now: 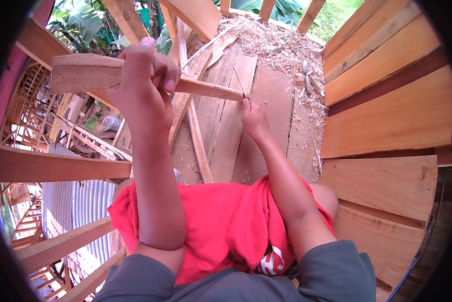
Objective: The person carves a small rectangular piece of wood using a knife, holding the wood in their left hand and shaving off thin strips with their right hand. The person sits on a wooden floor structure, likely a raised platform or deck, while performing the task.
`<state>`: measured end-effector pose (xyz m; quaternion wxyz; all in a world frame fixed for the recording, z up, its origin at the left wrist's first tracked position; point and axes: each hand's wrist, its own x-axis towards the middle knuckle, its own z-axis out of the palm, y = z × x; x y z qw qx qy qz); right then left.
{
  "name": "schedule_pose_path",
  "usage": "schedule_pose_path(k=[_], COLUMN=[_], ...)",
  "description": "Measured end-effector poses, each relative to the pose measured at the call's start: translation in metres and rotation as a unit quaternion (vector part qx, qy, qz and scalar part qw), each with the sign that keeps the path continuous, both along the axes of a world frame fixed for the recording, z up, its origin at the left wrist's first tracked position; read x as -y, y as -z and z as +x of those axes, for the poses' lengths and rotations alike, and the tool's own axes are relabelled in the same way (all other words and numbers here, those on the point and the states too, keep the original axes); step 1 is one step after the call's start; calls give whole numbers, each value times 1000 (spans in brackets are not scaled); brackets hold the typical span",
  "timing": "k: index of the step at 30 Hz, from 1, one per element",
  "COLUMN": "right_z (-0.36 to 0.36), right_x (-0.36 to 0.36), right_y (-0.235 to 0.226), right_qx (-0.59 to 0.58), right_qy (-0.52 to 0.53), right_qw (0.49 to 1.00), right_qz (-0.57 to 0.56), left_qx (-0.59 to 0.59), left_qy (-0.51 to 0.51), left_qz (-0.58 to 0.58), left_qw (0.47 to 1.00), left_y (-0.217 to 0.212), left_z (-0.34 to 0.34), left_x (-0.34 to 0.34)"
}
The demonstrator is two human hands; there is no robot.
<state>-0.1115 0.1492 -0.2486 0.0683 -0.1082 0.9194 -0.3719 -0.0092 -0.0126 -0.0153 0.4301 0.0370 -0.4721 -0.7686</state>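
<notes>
One left grip (148, 68) clasps a long tan wooden bar (208, 88); to its right, the right grip (254, 118) closes on a slim dark tool (244, 94): best brace the bar firmly.

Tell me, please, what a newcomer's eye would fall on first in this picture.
Most likely the bright red fabric across the person's lap, at the lower middle. Next might come the long piece of wood gripped in the left hand, its other end close to the right hand. Beyond them, pale curled shavings lie thick over the far part of the floorboards.
</notes>
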Motion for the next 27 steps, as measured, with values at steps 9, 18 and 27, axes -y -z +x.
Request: schedule_pose_path(k=[9,18,27], right_z=[-4,10,-5], right_x=[1,8,-10], right_y=[0,-9,-12], right_qx=[-35,28,42], right_qy=[-9,-39,14], right_qw=[999,997,998], right_qz=[-16,-64,33], left_qx=[-7,0,0], left_qy=[-10,-9,14], left_qz=[14,-16,-20], left_qw=[1000,1000,1000], left_y=[2,6,5], left_z=[-2,2,3], left_x=[3,12,10])
